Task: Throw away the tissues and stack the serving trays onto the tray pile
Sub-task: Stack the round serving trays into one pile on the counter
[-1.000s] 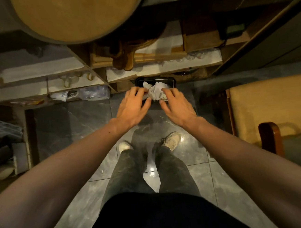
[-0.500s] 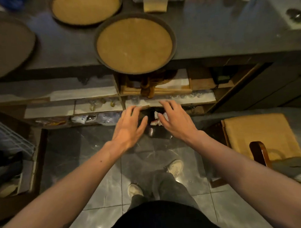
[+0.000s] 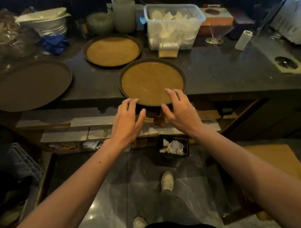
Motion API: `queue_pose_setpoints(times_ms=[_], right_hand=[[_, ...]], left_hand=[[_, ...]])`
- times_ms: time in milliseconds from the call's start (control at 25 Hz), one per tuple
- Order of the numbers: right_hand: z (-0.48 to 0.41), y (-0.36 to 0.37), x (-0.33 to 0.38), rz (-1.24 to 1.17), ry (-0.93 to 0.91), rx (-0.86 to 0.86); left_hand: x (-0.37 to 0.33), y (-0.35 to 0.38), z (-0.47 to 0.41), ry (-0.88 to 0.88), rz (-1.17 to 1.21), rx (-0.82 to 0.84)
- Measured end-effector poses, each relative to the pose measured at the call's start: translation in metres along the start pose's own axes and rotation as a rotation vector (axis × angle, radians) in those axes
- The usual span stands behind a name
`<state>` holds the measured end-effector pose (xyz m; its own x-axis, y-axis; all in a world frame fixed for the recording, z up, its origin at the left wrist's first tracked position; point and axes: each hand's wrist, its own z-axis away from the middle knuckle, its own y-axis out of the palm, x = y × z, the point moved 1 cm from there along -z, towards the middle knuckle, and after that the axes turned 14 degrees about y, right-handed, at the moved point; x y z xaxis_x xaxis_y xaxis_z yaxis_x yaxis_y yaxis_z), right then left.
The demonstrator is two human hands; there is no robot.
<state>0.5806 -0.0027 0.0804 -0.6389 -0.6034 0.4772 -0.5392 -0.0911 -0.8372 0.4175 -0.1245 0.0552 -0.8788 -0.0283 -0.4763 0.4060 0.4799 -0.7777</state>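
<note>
A round serving tray (image 3: 152,81) with a tan cork face overhangs the dark counter's front edge. My left hand (image 3: 128,121) and my right hand (image 3: 180,110) hover at its near rim, fingers spread, holding nothing. A second cork tray (image 3: 112,50) lies further back. A dark brown tray (image 3: 32,85) sits at the left of the counter. On the floor below, a small black bin (image 3: 185,141) holds crumpled white tissues (image 3: 173,147).
A clear plastic box of white cups (image 3: 173,23), stacked white bowls (image 3: 48,24), a blue cloth (image 3: 55,44) and a stemmed glass (image 3: 215,34) crowd the counter's back. Shelves run under the counter. A yellow-cushioned chair (image 3: 274,160) stands at right, a wire rack (image 3: 23,162) at left.
The tissues left my hands and now lie in the bin. Both hands rose from the bin to the near tray's rim, and my view lifted to the counter.
</note>
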Motion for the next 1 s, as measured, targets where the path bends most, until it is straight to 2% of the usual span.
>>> queue_pose_setpoints(times_ms=[320, 640, 800, 1000], right_hand=[[-0.098, 0.024, -0.048, -0.022, 0.068, 0.045], [-0.176, 0.051, -0.131, -0.021, 0.283, 0.166], [-0.192, 0.066, -0.147, 0.0, 0.371, 0.217], [-0.205, 0.082, -0.154, 0.066, 0.565, 0.243]], left_hand=[[0.046, 0.024, -0.088, -0.081, -0.053, 0.019], [0.095, 0.067, -0.147, -0.301, -0.109, 0.079], [0.122, 0.077, -0.159, -0.415, -0.113, 0.113], [0.156, 0.08, -0.166, -0.463, -0.085, 0.194]])
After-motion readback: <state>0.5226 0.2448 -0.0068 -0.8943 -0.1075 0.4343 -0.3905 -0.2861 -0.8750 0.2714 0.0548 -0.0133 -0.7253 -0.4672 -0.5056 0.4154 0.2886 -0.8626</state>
